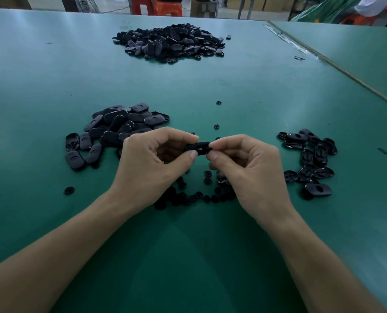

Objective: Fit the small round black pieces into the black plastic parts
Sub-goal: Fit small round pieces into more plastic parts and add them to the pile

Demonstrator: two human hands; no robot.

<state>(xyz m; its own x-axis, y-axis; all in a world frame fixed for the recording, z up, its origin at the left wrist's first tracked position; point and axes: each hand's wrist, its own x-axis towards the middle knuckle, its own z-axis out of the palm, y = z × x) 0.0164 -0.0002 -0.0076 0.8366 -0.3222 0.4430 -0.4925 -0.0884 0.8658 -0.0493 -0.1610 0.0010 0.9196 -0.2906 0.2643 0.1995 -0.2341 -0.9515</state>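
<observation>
Left hand (152, 163) and right hand (244, 168) pinched one black plastic part (198, 147) between fingertips above scattered round pieces (207, 197), green table (188, 91).

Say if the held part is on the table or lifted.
Lifted: left hand and right hand pinch the part, clear of the table.

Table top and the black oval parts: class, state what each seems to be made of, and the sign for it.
Table top: probably a green rubber or vinyl mat, semi-matt; soft, broad glare patches. Black oval parts: seemingly moulded plastic, satin finish; smooth rounded edges, dull highlights.
</observation>
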